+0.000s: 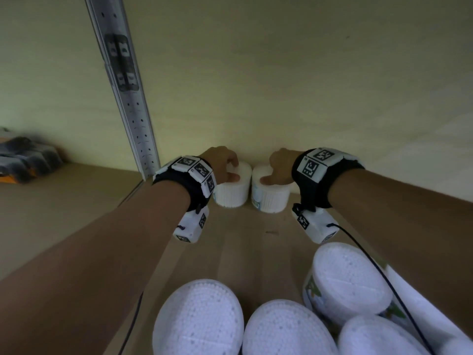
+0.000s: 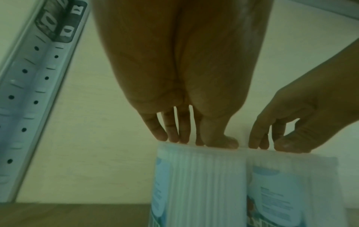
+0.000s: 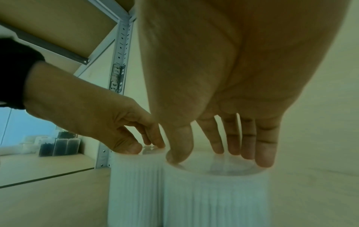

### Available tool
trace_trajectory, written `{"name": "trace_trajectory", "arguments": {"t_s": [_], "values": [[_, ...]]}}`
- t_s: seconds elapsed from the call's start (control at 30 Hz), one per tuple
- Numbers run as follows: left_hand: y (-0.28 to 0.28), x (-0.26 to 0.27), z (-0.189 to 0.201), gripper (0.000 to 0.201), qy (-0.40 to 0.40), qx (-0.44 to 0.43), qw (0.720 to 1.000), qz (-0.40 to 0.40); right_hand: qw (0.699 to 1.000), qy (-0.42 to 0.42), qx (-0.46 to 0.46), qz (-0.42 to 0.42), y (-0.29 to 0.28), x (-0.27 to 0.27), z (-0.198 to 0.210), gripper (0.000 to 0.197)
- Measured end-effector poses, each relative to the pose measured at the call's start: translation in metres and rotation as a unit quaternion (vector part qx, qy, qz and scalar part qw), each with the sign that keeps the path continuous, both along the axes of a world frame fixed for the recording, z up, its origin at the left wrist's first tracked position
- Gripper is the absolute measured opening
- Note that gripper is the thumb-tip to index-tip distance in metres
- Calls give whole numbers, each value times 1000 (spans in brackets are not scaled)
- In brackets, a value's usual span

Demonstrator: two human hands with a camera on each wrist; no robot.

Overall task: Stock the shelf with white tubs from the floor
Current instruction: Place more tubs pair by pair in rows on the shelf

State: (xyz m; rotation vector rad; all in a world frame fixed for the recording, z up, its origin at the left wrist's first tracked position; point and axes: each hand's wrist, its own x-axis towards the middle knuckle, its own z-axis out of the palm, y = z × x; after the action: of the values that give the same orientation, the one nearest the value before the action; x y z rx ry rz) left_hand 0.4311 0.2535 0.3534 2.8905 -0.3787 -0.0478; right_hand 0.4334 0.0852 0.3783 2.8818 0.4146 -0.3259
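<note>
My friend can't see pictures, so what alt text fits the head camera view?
The left hand rests fingertips on one white ribbed round tub, the right hand on its twin tub alongside, at the back of a wooden shelf board. More round white tubs fill the foreground; a perforated metal upright stands left.

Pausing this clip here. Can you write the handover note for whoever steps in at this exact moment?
Left hand: fingertips rest on top of the left tub, not wrapped round it.
Right hand: fingertips rest on top of the right tub, the same way.
Both tubs stand upright, side by side, at the back of the shelf.
Done: these two are set down.
Left: lift the hands off, then place the other tubs seen close to the camera. It is unclear what those rest on.
</note>
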Motion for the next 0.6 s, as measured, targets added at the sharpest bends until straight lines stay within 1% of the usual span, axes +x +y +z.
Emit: {"name": "trace_trajectory", "arguments": {"t_s": [0.23, 0.3, 0.33, 0.4, 0.47, 0.6], "values": [[1, 1, 0, 44, -2, -1, 1000, -3, 1000, -14, 8, -2, 0, 6, -4, 45], [1, 1, 0, 44, -2, -3, 1000, -2, 1000, -1, 7, -1, -1, 7, -3, 43], [1, 0, 0, 44, -4, -4, 1000, -2, 1000, 8, 15, 0, -2, 8, -3, 43], [1, -1, -1, 44, -7, -7, 1000, -2, 999, 15, 33, -9, -5, 9, -3, 56], [1, -1, -1, 43, -7, -9, 1000, -2, 998, 28, 55, -6, -7, 10, -2, 62], [0, 0, -1, 44, 0, -6, 1000, 0, 992, 55, 109, 18, -14, 6, 4, 60]]}}
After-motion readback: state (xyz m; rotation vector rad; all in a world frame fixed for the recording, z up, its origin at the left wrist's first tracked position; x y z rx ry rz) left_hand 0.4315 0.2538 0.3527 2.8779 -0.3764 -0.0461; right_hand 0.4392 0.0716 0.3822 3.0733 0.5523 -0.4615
